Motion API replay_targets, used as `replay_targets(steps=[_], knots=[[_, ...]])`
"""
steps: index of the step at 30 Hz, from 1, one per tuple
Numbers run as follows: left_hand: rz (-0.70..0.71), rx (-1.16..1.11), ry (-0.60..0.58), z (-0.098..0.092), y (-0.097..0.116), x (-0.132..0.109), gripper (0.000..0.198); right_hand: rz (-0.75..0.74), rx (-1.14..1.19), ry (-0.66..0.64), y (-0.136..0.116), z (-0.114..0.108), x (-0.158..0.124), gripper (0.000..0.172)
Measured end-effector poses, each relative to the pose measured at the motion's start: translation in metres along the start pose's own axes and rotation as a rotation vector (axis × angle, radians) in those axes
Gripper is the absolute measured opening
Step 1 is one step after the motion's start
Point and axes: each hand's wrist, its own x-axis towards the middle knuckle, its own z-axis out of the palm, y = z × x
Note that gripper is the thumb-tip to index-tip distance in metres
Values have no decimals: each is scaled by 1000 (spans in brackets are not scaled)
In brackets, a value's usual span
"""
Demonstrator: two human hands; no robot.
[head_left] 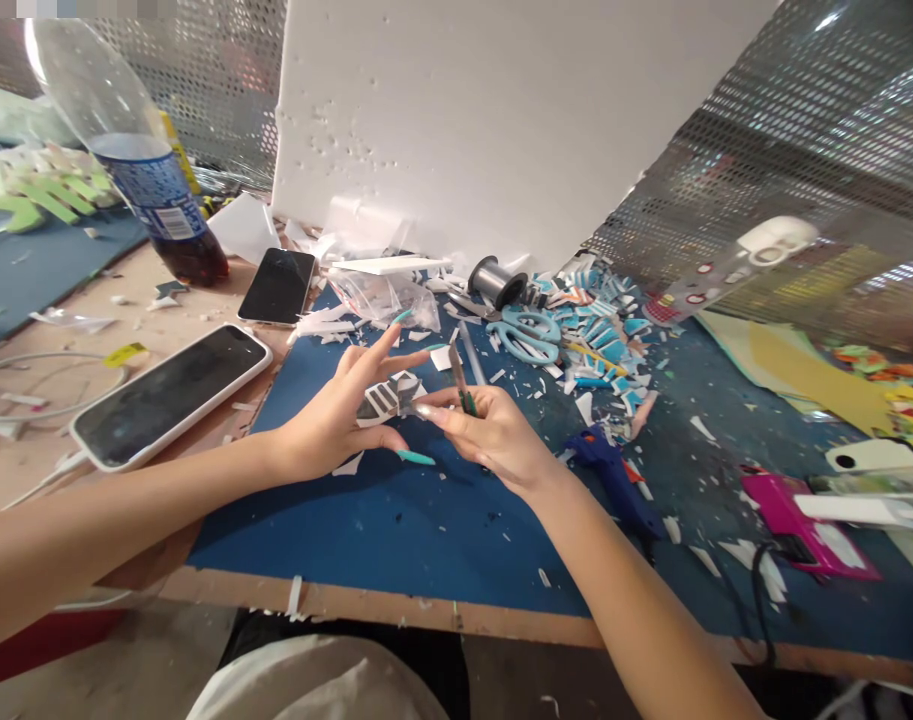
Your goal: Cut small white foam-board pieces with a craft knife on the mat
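My left hand point(343, 410) is over the blue mat, its fingers with long teal nails stretched apart and holding nothing. Between its thumb and fingers shows a small dark-and-white striped piece point(385, 399), partly hidden. Just to the right, my right hand point(493, 432) is closed around a thin grey blade point(457, 366) with a dark green part at its base; the rest of that tool is hidden in the palm. Its thumb and finger tips come close to the striped piece, and I cannot tell whether they touch it. A small white scrap point(442, 358) appears beside the blade.
Light-blue scissors point(527, 335), a wire spool point(495, 283) and heaped blue-and-white scraps point(602, 325) lie behind my hands. A blue glue gun point(617, 480) is at right, near a magenta device point(808, 525). Two phones point(175, 395) and a cola bottle point(156, 200) stand left. A white board point(486, 120) rises behind.
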Motion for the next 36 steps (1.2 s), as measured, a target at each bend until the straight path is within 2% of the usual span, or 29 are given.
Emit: replay_targets(steps=[2, 6, 12, 15, 18, 21, 24, 27, 31, 33, 36], knots=[[-3, -75, 36, 2, -2, 0, 95, -17, 33, 21, 0, -1, 0, 17], [-68, -231, 79, 4, -1, -1, 79, -23, 95, -9, 0, -2, 0, 17], [-157, -393, 55, 3, 2, -1, 68, 17, 155, -62, 1, 0, -1, 18], [-154, -438, 17, 2, 3, -1, 61, 21, 166, -70, 2, 1, -1, 18], [-106, -427, 28, 1, 4, -1, 59, 14, 175, -62, 2, 0, -1, 18], [-64, -292, 81, -1, 4, 0, 51, 37, 187, -39, 1, -3, -1, 17], [-11, -31, 165, -2, 3, 0, 40, 77, 174, -16, 0, -6, 0, 16], [132, 187, 223, -4, 2, 0, 34, 107, 151, -22, -2, -7, -1, 17], [272, 348, 312, -4, 1, 0, 31, 125, 160, -30, -3, -7, -1, 19], [274, 429, 311, -3, 0, 0, 34, 82, 168, -30, -2, -6, 0, 21], [203, 527, 215, -2, -1, 0, 39, 5, 151, -83, 0, -6, 0, 23]])
